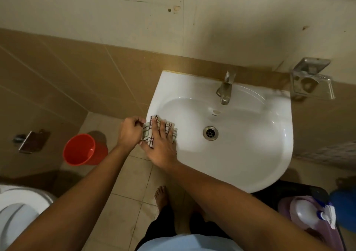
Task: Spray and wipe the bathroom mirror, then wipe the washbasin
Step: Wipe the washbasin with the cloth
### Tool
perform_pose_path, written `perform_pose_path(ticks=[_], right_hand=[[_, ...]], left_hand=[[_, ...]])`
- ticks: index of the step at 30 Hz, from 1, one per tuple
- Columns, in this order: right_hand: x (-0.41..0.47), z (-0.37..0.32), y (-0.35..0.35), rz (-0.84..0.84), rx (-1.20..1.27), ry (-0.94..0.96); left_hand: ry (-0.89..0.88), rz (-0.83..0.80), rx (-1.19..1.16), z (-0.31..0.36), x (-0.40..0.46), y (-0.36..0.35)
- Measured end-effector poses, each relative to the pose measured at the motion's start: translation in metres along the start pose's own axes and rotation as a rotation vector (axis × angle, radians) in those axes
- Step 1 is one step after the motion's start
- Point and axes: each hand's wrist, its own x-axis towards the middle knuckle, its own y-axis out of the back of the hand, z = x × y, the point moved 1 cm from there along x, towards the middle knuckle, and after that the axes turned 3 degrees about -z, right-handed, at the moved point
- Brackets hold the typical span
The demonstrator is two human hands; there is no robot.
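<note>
Beige and brown wall tiles (81, 71) back this bathroom, with paler floor tiles (133, 189) below us. We stand at the white washbasin (250, 144), fixed to the wall, its bowl open toward us, a metal drain (210, 133) at the bottom and a steel tap (225, 88) on the rear ledge pointing into the bowl. At the lower left we see part of a white toilet (17, 208). A red bucket (81, 150) sits on the floor between the toilet and the basin. At the lower right a purple container (306, 218) holds a white spray bottle (316, 214) lying on its side, with something blue (344, 206) just beside it. A clear soap holder (312, 81) hangs on the wall right of the tap, and a metal paper holder (31, 141) is on the left wall.

Our right hand (162, 146) lies flat with fingers spread, pressing a checked cloth (152, 129) onto the basin's left rim and inner slope. Our left hand (130, 131) is clenched, its grip pinching the cloth's outer edge just off the rim. One bare foot (160, 194) shows on the floor under the basin's front.
</note>
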Motion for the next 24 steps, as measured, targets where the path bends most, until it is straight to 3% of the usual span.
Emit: perform_pose_path(ticks=[8,11,14,17,21,24], right_hand=[[-0.04,0.056,0.0,-0.119,-0.2,0.327],[-0.042,0.057,-0.004,-0.095,-0.199,0.336],[-0.017,0.031,-0.001,-0.039,-0.141,0.303],[0.031,0.008,0.006,0.038,-0.149,0.251],[0.099,-0.001,0.039,0.166,-0.444,0.242],[0.132,0.007,0.086,0.2,-0.565,0.167]], left_hand=[[-0.034,-0.086,-0.033,0.004,0.044,0.0],[0.024,-0.134,-0.156,0.001,0.059,0.0],[0.231,-0.226,-0.511,0.0,0.064,0.001],[0.369,-0.278,-0.693,-0.013,0.068,0.0],[0.401,-0.31,-0.785,-0.016,0.073,-0.003],[0.352,-0.27,-0.724,-0.004,0.07,-0.008]])
